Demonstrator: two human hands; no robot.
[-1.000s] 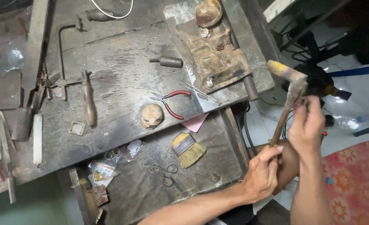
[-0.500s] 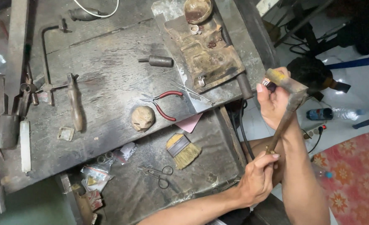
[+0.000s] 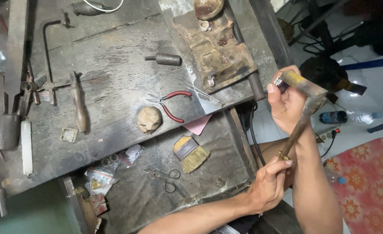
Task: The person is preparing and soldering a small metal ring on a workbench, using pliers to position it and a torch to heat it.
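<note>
A hammer with a worn metal head (image 3: 307,85) and a wooden handle (image 3: 298,130) is held upright beside the right edge of the workbench (image 3: 113,65). My left hand (image 3: 269,184) grips the lower end of the handle. Above it, my right hand (image 3: 286,103) wraps around the handle just under the head. A small silver piece (image 3: 278,81) shows at the fingertips of that hand; I cannot tell what it is.
On the dark bench lie red-handled pliers (image 3: 174,103), a tan lump (image 3: 149,119), a wooden-handled tool (image 3: 78,106) and a rusty metal block (image 3: 217,52). The open drawer holds a brush (image 3: 191,154) and scissors (image 3: 164,177). A plastic bottle (image 3: 343,116) and red rug (image 3: 364,182) are on the floor.
My right hand has slid up the handle from the middle to just under the hammer head and come closer to the bench. My left hand stays on the handle's end.
</note>
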